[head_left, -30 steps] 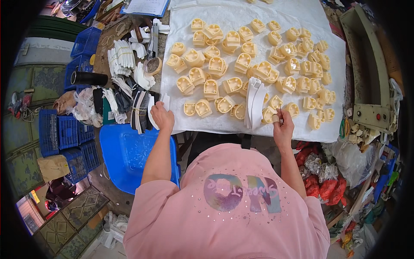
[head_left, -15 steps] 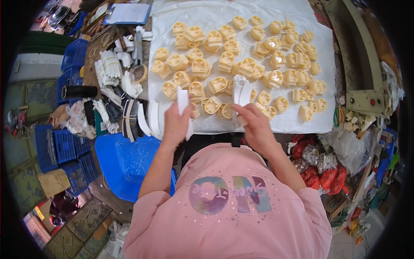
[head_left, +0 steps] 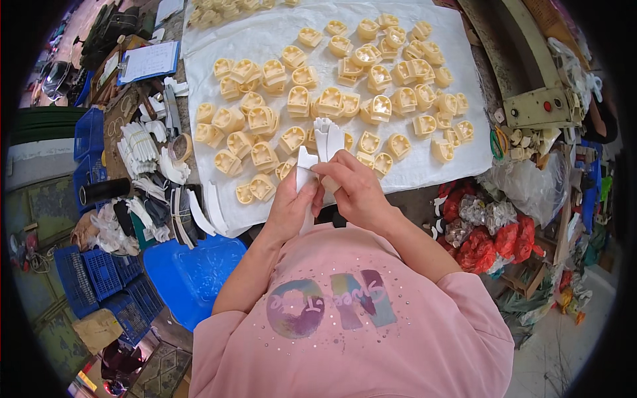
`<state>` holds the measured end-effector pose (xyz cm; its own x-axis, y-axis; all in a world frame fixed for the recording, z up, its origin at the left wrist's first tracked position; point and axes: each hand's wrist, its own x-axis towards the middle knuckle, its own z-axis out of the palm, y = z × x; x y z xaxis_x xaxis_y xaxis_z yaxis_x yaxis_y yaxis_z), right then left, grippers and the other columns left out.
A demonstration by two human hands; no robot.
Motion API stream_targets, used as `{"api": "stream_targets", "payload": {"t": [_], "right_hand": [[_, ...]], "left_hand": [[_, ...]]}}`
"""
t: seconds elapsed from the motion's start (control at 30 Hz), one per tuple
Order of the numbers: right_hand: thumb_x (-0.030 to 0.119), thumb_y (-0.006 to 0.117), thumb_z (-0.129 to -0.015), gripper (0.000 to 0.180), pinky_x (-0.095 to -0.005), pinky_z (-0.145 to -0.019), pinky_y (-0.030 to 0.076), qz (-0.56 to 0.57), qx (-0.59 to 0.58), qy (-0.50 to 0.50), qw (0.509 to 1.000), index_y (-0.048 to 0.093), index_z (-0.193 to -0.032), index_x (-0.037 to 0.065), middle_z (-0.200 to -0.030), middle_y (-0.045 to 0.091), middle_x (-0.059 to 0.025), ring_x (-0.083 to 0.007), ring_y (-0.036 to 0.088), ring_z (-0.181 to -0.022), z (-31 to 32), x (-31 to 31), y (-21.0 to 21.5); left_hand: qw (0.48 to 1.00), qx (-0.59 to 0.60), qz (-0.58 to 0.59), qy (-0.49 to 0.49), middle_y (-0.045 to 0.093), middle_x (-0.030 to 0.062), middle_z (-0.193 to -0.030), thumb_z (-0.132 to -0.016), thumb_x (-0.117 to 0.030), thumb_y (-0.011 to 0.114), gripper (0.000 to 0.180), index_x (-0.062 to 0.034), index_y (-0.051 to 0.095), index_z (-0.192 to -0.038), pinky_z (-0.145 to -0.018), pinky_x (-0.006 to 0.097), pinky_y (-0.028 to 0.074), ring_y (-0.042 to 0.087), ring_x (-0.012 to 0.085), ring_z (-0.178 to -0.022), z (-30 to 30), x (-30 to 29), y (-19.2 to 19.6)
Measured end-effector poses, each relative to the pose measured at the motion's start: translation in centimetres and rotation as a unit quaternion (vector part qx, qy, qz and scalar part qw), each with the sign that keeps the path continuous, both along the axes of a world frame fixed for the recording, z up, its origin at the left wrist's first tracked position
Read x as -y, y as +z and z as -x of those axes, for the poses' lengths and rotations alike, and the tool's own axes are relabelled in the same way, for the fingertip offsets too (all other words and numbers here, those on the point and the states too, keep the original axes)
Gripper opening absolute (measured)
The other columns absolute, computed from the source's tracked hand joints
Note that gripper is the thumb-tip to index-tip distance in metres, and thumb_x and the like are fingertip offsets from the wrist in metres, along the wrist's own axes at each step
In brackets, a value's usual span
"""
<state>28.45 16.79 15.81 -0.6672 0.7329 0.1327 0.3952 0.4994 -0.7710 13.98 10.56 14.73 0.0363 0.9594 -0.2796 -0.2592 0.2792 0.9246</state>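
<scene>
My left hand [head_left: 290, 207] is closed around white curved plastic strips [head_left: 306, 160], held upright close to my shirt. Pressed up against it, my right hand [head_left: 361, 188] grips a fanned bundle of white strips [head_left: 329, 138]. The right fingertips touch the upper part of the left hand's strips. The lower ends of the right-hand bundle are hidden behind my fingers. Just beyond both hands, many cream-coloured hollow moulded pieces [head_left: 292, 139] lie on a white sheet [head_left: 424, 156] over the table.
Two loose curved strips [head_left: 213, 209] lie at the sheet's left corner. Further left are tied white strip bundles [head_left: 137, 149], a tape roll [head_left: 180, 148] and a clipboard [head_left: 149, 62]. A blue tub [head_left: 192, 272] stands below. Red bags [head_left: 478, 254] and a metal box [head_left: 536, 108] are at right.
My hands, apart half a second ago, have come together. The right fingers now reach the left hand's strips. The whole view has shifted, and the table appears turned and further left.
</scene>
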Motion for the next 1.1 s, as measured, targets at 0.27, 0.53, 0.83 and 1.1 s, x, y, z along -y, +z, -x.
{"api": "stream_targets", "payload": {"t": [0.27, 0.53, 0.83, 1.1], "right_hand": [[-0.011, 0.045, -0.074, 0.039, -0.0341, -0.065, 0.047, 0.270, -0.294, 0.061, 0.915, 0.056, -0.106, 0.008, -0.083, 0.055, -0.0126, -0.0287, 0.059, -0.078, -1.2, 0.0, 0.6], [0.000, 0.054, -0.077, 0.034, -0.0328, -0.066, 0.046, 0.038, 0.199, 0.041, 0.978, 0.056, -0.110, 0.008, -0.085, 0.058, -0.0104, -0.0280, 0.057, -0.075, -6.4, -1.5, -1.5], [0.003, 0.059, -0.077, 0.022, -0.0225, -0.050, 0.039, 0.100, -0.104, -0.048, 0.988, 0.058, -0.099, 0.002, -0.078, 0.059, -0.0036, -0.0102, 0.047, -0.055, -3.0, -0.6, 1.1], [0.020, 0.055, -0.080, 0.040, -0.0417, -0.077, 0.047, 0.213, 0.381, -0.154, 0.886, 0.048, -0.118, 0.010, -0.097, 0.062, -0.0160, -0.0324, 0.060, -0.090, -19.9, 3.0, -10.2]], "left_hand": [[0.940, 0.330, 0.052, 0.064, 0.046, 0.0042, -0.067, -0.095, -0.031, 0.032, 0.033, -0.0028, 0.047, -0.103, -0.046, 0.024, 0.034, 0.044, 0.0114, -0.054, -0.5, -0.5, -0.3], [0.977, 0.153, 0.072, 0.133, 0.052, 0.0058, -0.075, -0.092, -0.018, 0.038, 0.027, -0.0005, 0.047, -0.111, -0.048, 0.028, 0.037, 0.044, 0.0134, -0.052, 0.4, -1.3, 1.0], [0.986, -0.149, -0.006, 0.079, 0.053, 0.0022, -0.079, -0.086, -0.012, 0.046, 0.025, -0.0003, 0.052, -0.107, -0.060, 0.026, 0.044, 0.050, 0.0086, -0.067, -2.2, -2.4, 0.9], [0.991, -0.064, -0.029, 0.114, 0.048, -0.0002, -0.073, -0.089, -0.010, 0.044, 0.025, 0.0011, 0.046, -0.111, -0.065, 0.022, 0.037, 0.046, 0.0077, -0.070, -0.7, -4.1, 1.5]]}}
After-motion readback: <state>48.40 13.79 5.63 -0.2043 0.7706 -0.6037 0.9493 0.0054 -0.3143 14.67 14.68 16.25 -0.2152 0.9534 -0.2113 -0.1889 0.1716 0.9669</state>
